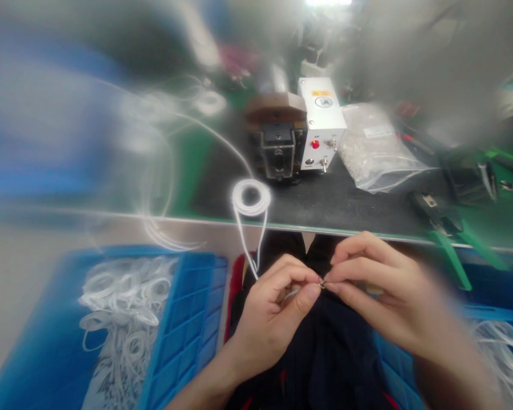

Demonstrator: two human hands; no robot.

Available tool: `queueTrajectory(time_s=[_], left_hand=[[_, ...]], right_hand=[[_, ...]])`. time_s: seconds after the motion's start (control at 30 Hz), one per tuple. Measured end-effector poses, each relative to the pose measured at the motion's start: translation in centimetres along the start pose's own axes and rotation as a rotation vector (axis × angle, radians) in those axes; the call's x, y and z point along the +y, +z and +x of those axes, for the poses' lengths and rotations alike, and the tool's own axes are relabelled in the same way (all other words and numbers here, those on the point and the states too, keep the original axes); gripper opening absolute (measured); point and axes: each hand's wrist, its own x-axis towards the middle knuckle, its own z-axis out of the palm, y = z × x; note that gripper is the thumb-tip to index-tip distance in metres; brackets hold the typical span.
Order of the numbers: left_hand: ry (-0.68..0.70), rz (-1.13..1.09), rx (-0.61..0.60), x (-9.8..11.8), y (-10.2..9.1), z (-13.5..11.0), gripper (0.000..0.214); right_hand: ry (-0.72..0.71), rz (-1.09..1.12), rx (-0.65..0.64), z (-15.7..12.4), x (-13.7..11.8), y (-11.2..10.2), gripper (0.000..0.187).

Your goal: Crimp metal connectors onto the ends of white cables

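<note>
Over my lap, my left hand (277, 310) pinches the end of a white cable (251, 197) between thumb and forefinger. The cable's coil lies at the table's front edge, and two strands hang from it down towards that hand. Thin dark and yellowish wire ends (322, 283) stick out past my left fingertips. My right hand (376, 285) meets them there, its thumb and forefinger closed on the tips of the wires. Any small part between those fingertips is too tiny to make out.
Behind the coil stands a bench machine (277, 139) with a white control box (322, 125), its red light lit. A clear bag of small parts (376, 145) and green-handled pliers (447, 245) lie rightward. Blue crates (188, 307) with coiled cables flank my lap.
</note>
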Motion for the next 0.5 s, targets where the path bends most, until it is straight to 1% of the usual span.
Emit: queueTrajectory(time_s=[0.1,0.23,0.33,0.5], left_hand=[[0.004,0.049,-0.034,0.1,-0.2,0.1,0.009],[-0.005,0.017,-0.016,0.1,-0.3,0.3,0.007],[-0.019,-0.001,-0.011,0.0,-0.2,0.3,0.007],[-0.011,0.057,0.002,-0.2,-0.1,0.1,0.008]], right_hand=[[0.045,0.09,-0.057,0.2,0.4,-0.2,0.013],[0.099,0.198,-0.092,0.5,0.9,-0.1,0.008],[0.101,0.208,-0.097,0.6,1.1,0.2,0.006],[0.085,0.184,-0.124,0.6,1.4,0.1,0.006]])
